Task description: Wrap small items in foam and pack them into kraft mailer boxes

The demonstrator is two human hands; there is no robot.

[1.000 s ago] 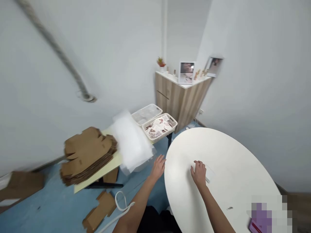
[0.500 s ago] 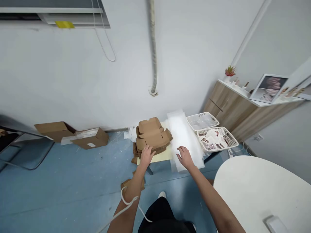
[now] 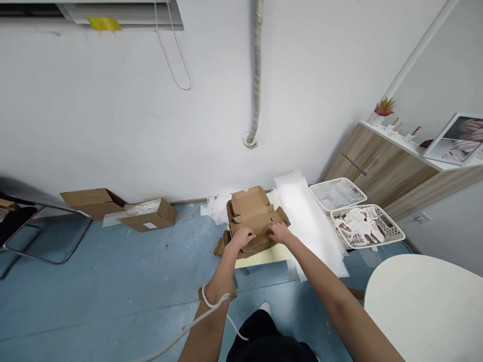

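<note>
At lower centre, a white cord (image 3: 196, 321) loops across your left forearm (image 3: 222, 274) and could snag if that arm pulls back. At centre, your left hand (image 3: 242, 236) and right hand (image 3: 279, 232) rest with fingers curled at the near part of the top flattened box (image 3: 251, 203); whether either grips it cannot be told. It tops a cardboard stack (image 3: 262, 245) on a pale table (image 3: 267, 257); interlocking flaps could drag lower pieces along. Right of centre, overhanging white sheets (image 3: 307, 221) could slide if brushed.
</note>
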